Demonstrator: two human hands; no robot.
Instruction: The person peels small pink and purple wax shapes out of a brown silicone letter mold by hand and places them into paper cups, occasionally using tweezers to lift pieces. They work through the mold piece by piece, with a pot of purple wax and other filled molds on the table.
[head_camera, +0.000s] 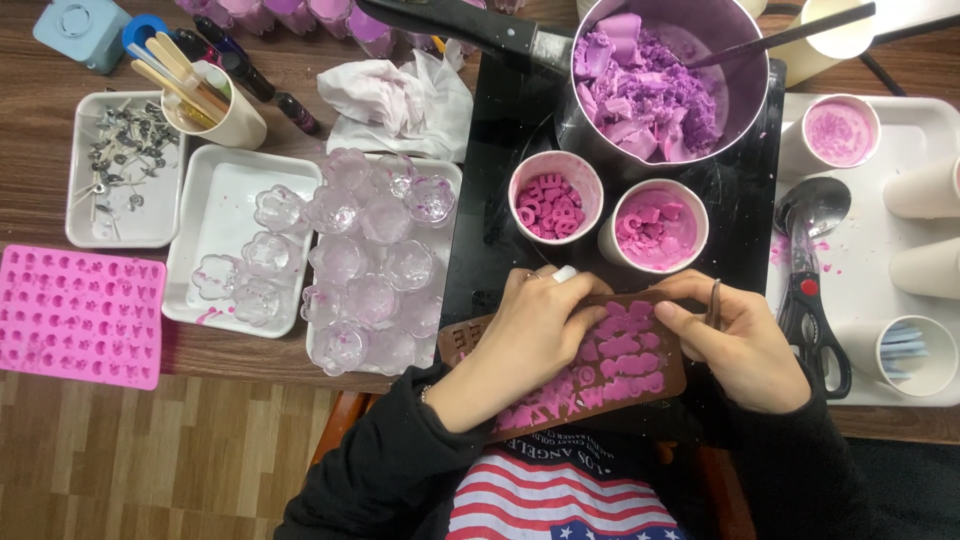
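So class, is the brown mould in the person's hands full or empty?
Mostly full: pink wax shapes fill most cavities of the brown mould; the cavities at its left end look empty.

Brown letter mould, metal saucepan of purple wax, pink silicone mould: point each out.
Brown letter mould (640, 375): head view, its pink-filled right half.
Metal saucepan of purple wax (735, 60): head view, bare inner wall.
Pink silicone mould (80, 315): head view, its middle.

pink mould (80, 315), clear cups (370, 260), scissors (815, 320)

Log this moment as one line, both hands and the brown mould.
left hand: on brown letter mould filled with pink wax | right hand: grips mould's right end | pink paper cups behind
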